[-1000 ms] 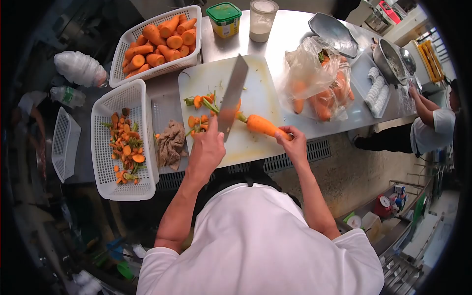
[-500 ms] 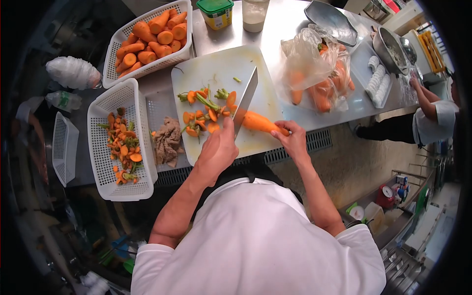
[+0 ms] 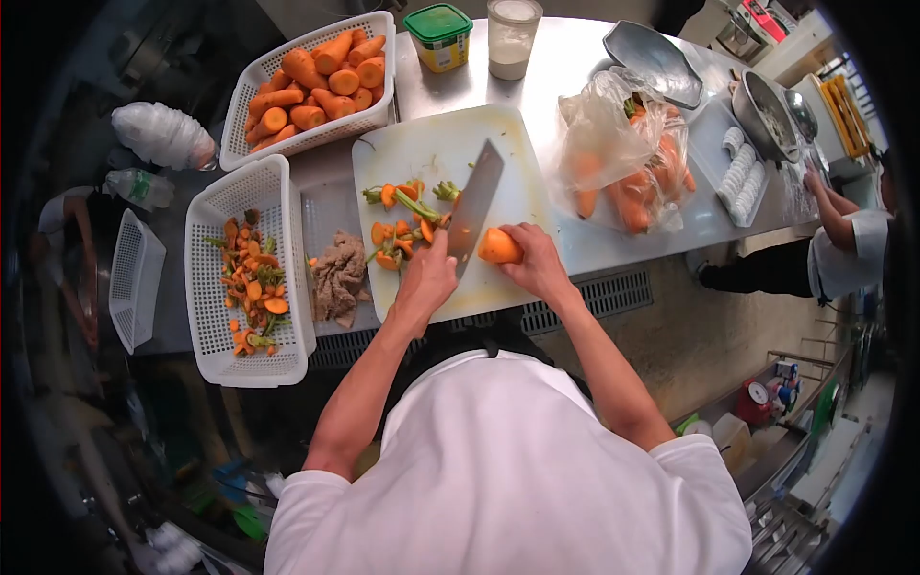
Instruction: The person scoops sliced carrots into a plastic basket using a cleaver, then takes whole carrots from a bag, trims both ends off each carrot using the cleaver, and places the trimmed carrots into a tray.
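Observation:
My left hand (image 3: 428, 281) is closed round the handle of a wide-bladed kitchen knife (image 3: 482, 196), whose blade points away from me over the white cutting board (image 3: 508, 134). In my right hand (image 3: 537, 259) is a carrot (image 3: 499, 246), its cut end turned toward the knife; my fingers cover the rest of it. The blade and the carrot are slightly apart. Left of the blade lie carrot tops (image 3: 407, 206) and orange slices with green stems. A crumpled brown cloth (image 3: 337, 278) rests beside the board's left edge.
A white basket (image 3: 230, 158) of carrots stands back left; another basket (image 3: 198, 287) nearer me holds trimmings. A green-lidded tub (image 3: 441, 53) and a container of white powder (image 3: 510, 62) are behind the board. Right are a plastic bag (image 3: 599, 134) of carrots and another person (image 3: 853, 240).
My right hand has shifted its hold from the carrot's thin end to round its body, with the cut end now facing the knife. The blade has moved away from the carrot.

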Available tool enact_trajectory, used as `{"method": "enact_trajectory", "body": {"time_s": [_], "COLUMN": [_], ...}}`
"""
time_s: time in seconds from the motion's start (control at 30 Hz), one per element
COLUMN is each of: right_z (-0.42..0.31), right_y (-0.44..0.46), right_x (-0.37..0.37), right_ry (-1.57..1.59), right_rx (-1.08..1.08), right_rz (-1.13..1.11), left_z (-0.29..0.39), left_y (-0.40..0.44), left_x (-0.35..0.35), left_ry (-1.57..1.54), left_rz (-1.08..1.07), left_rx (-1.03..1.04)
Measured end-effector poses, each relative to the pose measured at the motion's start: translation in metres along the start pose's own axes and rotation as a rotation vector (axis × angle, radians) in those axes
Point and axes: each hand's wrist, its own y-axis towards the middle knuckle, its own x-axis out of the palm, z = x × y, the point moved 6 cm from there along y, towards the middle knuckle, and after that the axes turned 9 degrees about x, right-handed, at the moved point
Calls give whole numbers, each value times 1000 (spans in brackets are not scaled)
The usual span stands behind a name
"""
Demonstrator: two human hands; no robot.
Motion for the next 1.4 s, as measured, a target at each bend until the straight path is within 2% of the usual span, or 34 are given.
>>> {"method": "enact_trajectory", "body": {"time_s": [0.03, 0.07, 0.13, 0.23, 0.27, 0.3, 0.37, 0.47, 0.63, 0.7, 0.77, 0.8, 0.87, 0.97, 1.1, 1.2, 1.23, 1.33, 1.37, 1.4], "right_z": [-7, -16, -27, -17, 0, 12, 22, 21, 26, 25, 37, 31, 16, -51, -104, -152, -171, -200, -196, -193], "right_y": [4, 6, 4, -3, -7, -11, -17, -23, -24, -22, -20, -12, 8, 63, 170, 244, 258, 278, 278, 275], "right_x": [-5, -10, -31, -46, -43, -41, -41, -41, -41, -46, -48, -49, -57, -60, -2, 49, 62, 81, 78, 70], "right_ry": [201, 201, 685, 561, 411, 408, 125, 83, 101, 85, 292, 292, 643, 723, 856, 1028, 1144, 1323, 1323, 1095], "right_rx": [30, 28, 52, 169, 267, 268, 194, 216, 205, 190, 374, 357, 351, 316, 330, 312, 302, 276, 275, 207], "right_rz": [-24, -24, 83, 67, 82, 81, 148, 161, 174, 179, 139, 124, 213, 193, 40, -181, -277, -353, -348, -334], "left_z": [0, -4, -5, 8, 12, 24, 45, 62, 23, 20, 13, 10, 7, 9, 11, 15, 14, 18, 18, 16], "left_y": [-4, -8, -15, -14, -13, -11, -6, 7, 28, 28, 27, 27, 27, 25, 26, 26, 25, 25, 24, 23], "left_x": [-7, -10, -16, -25, -27, -35, -50, -60, 9, 12, 12, 11, 13, 11, 13, 11, 12, 10, 11, 11], "left_ry": [-12, -11, -75, -43, -47, -51, -56, -11, 79, 15, -2, 1, 2, -27, -21, -7, -13, -31, -32, -26], "left_rz": [91, 93, 46, 64, 64, 65, 67, 137, -35, 13, -14, 5, 20, 49, 27, 54, 52, 107, 104, 94], "left_rx": [44, 44, -63, -5, -4, -22, -45, 25, 20, 13, -52, -63, -53, -16, 20, 19, 20, 52, 57, 45]}}
